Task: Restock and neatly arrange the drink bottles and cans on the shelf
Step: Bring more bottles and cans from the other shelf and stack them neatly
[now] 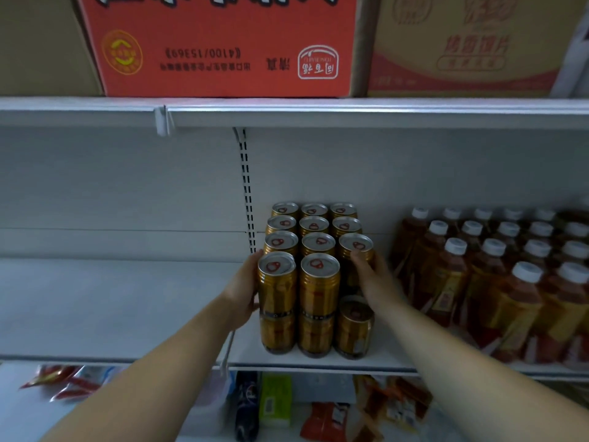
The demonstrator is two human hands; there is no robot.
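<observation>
I read the right hand [373,282] curled round an upright third-row gold can [356,245] on the shelf [127,314], and the left hand [245,291] cupping the front-left upper can [276,282]. The vacant slot atop the lower front-right can [354,327] lies at 6 o'clock from the right grip, nearer that hand.

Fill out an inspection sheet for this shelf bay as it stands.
Surface: white shelf, with a slotted upright on the back panel.
Job's things: gold cans stacked two high, three across; the front right stack holds only a lower can. Tea bottles with white caps stand in rows to the right.
Clutter: nothing seen on this shelf.
Grippers: left hand grips the front-left upper can; right hand grips an upper can in the right column.
Cables: nothing seen.
Surroundings: red carton and tan carton on the shelf above; snack packets below.
</observation>
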